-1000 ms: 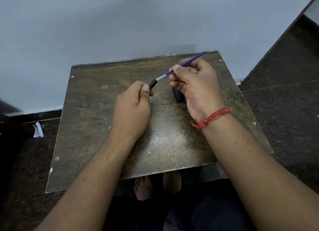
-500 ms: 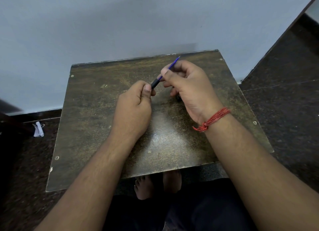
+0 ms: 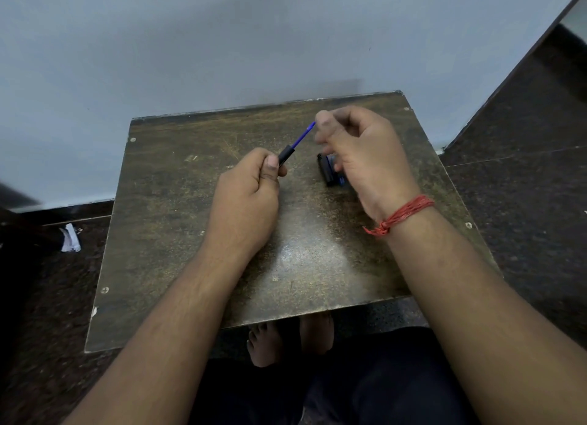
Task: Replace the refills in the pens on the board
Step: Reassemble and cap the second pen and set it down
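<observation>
Fingers (image 3: 271, 167) of left hand (image 3: 244, 199) grip one pen (image 3: 286, 154), one refill (image 3: 304, 134).

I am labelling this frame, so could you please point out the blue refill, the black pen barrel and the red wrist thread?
blue refill (image 3: 304, 135): head view, middle of exposed shaft.
black pen barrel (image 3: 286, 155): head view, open end.
red wrist thread (image 3: 405, 212): head view, strands across wrist.

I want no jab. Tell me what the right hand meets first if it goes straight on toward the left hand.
Likely the refill, whose end already sits at the right hand fingertips. Beyond it come the barrel and left hand. Depth is unclear.
</observation>
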Tool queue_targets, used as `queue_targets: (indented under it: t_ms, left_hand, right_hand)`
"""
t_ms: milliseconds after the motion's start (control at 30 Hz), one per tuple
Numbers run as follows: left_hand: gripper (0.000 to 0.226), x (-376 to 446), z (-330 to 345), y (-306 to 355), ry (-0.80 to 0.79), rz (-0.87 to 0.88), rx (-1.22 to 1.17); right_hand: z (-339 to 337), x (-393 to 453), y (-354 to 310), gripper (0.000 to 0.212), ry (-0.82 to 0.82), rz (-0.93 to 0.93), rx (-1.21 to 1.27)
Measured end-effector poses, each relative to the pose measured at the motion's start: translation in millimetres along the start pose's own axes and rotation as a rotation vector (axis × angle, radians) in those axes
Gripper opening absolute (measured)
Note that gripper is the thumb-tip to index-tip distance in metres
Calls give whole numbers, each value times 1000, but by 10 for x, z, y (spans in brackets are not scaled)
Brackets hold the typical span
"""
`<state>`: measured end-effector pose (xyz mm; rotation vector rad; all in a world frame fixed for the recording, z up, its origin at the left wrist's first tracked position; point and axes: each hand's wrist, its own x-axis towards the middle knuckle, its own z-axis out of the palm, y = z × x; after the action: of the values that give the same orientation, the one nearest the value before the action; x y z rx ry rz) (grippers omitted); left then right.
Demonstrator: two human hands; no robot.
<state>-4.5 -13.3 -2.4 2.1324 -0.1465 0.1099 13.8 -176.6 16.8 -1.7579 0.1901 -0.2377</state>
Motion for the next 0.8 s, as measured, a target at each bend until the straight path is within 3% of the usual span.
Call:
queue_targets:
  t_ms: [133,400,633,800]
  left_hand:
    - [30,3,-9,-2,12,-2,-8]
    - [30,-7,-19,9,19,-9,-19]
    - [30,1,-15,8,20,-12,-9]
    - [31,5,-13,-5,40,7,-8]
  right_hand:
    - [-241,67,-27,7,135,-101,-483]
    - [-170,20,-28,13,-117,-83,-1026]
    - [-89,-24,-121,23,-143,-8,-1076]
    - [-86,-8,-146,20,-32,-3,-730]
